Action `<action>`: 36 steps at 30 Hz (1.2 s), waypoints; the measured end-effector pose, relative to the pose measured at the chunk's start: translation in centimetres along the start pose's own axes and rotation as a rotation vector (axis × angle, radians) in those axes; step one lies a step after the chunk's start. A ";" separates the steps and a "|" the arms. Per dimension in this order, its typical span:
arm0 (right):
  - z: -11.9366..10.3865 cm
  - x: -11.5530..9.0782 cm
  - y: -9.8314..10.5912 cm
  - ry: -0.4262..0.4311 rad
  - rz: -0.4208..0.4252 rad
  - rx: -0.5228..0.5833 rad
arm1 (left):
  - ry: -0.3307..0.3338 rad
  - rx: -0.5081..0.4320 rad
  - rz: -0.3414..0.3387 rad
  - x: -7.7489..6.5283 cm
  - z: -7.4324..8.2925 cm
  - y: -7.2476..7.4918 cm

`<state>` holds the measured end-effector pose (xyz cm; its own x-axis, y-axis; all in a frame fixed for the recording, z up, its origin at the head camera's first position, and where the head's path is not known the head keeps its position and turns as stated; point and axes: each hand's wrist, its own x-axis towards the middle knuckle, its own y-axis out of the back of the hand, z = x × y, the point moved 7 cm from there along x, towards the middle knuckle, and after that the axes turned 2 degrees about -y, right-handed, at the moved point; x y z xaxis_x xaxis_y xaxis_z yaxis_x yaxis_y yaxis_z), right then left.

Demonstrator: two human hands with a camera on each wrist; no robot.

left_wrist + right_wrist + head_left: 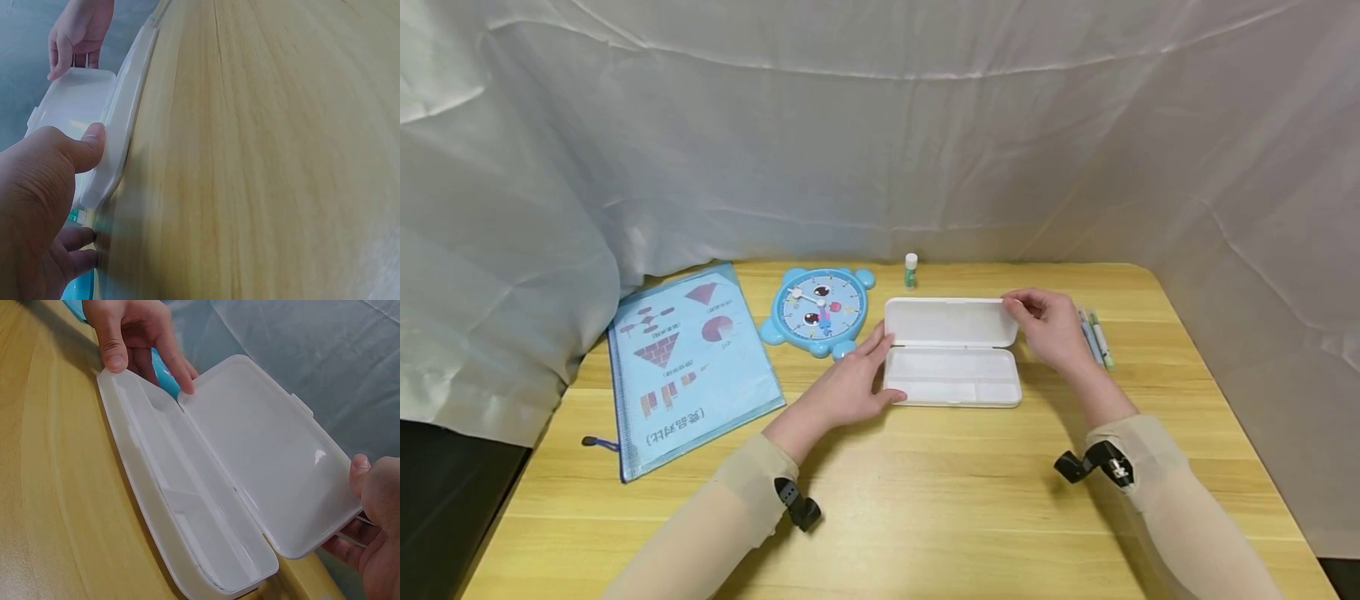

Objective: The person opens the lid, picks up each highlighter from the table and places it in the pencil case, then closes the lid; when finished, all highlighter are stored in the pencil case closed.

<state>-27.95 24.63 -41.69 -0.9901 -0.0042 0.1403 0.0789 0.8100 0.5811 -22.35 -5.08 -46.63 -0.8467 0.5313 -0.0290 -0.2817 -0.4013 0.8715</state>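
Observation:
A white pencil case (928,388) lies unfolded on the wooden table, its lid (946,323) tilted back from the divided tray. Its compartments hold nothing that I can see. My left hand (848,385) holds the case's left end, the thumb on the tray's front corner and the index finger against the lid. With the thumb on the inner face and fingers behind, my right hand (1054,331) pinches the lid near its upper right corner. In the right wrist view, the lid (269,462) leans outward from its hinge.
Left of the case lies a blue toy clock (822,310) with a bear-like shape. Farther left is a blue zip document bag (700,367). A glue stick (911,272) stands behind the case, and marker pens (1099,340) lie beyond my right hand. Grey cloth (880,150) hangs behind.

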 end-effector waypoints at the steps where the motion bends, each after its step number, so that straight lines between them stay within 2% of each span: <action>1: 0.0 0.0 0.0 -0.001 0.000 0.000 | -0.001 0.004 -0.001 0.0 0.0 0.0; 11: -0.1 -0.2 0.4 0.011 0.002 0.020 | -0.001 0.001 -0.020 0.1 0.0 -0.1; 18: -0.2 -0.7 2.7 0.008 0.037 0.081 | -0.002 0.009 -0.021 0.2 0.0 -0.1; 25: 0.4 -1.7 5.1 0.033 0.099 0.073 | 0.009 0.004 -0.034 0.2 -0.1 0.1; 36: 1.6 -3.4 6.6 0.012 0.099 0.040 | 0.004 0.011 -0.049 0.3 0.0 0.1</action>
<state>-24.24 30.95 -39.65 -0.9763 0.0699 0.2050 0.1710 0.8295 0.5316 -22.66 -4.96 -46.51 -0.8339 0.5469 -0.0741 -0.3181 -0.3666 0.8743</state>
